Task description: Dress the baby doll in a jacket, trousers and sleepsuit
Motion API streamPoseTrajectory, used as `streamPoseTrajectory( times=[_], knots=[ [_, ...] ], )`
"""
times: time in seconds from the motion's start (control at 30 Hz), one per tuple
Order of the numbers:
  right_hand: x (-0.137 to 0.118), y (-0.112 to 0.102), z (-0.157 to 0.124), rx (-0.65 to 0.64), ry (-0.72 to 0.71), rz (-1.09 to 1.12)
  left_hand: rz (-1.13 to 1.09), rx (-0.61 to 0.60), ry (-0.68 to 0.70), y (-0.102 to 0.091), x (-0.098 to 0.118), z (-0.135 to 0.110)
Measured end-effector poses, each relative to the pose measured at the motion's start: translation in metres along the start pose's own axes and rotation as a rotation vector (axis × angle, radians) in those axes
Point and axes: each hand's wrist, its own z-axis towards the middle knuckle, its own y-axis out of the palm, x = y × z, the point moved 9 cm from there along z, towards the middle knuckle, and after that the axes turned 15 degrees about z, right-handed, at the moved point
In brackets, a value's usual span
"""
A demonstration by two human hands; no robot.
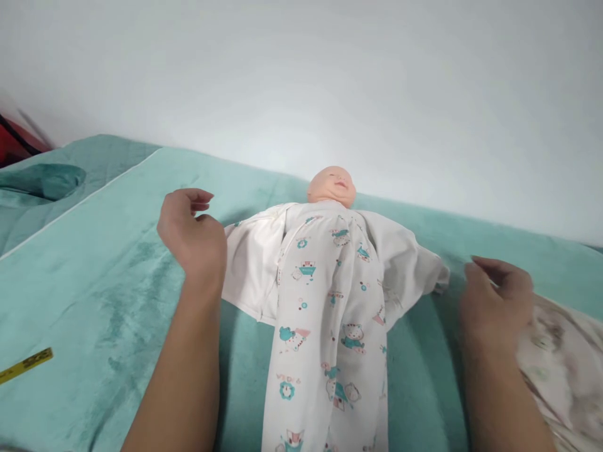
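A baby doll (pixel 331 184) lies on its back on a teal blanket (pixel 94 276), head toward the wall. It wears a white printed garment (pixel 330 295) with its sleeves spread to both sides. My left hand (pixel 191 232) hovers by the doll's left-side sleeve, fingers loosely curled, holding nothing that I can see. My right hand (pixel 494 298) is just past the end of the right-side sleeve (pixel 431 273), fingers bent and apart, with nothing visibly in them.
A second printed cloth (pixel 560 364) lies at the right edge under my right forearm. A yellow tape strip (pixel 26 365) lies at the left. A dark teal pillow (pixel 42 181) sits at the far left. A plain white wall stands behind.
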Motion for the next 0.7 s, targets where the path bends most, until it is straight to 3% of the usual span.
streamPoseTrajectory(
  times=[0.07,0.13,0.27,0.43,0.7],
  knots=[
    [-0.024,0.019,-0.016,-0.095,-0.163,-0.005,0.012,-0.088,0.134,0.014,0.018,-0.008],
    [-0.044,0.042,-0.033,-0.238,-0.316,-0.003,0.058,-0.252,0.314,0.039,0.039,-0.024],
    [-0.045,0.078,-0.050,-0.479,-0.436,-0.064,0.231,-0.532,0.581,0.085,0.060,-0.061],
    [-0.030,0.099,-0.053,-0.595,-0.494,-0.255,0.387,-0.543,0.537,0.104,0.046,-0.059],
    [-0.036,0.114,-0.041,-0.627,-0.483,-0.344,0.469,-0.535,0.283,0.101,0.017,-0.031]
  ],
)
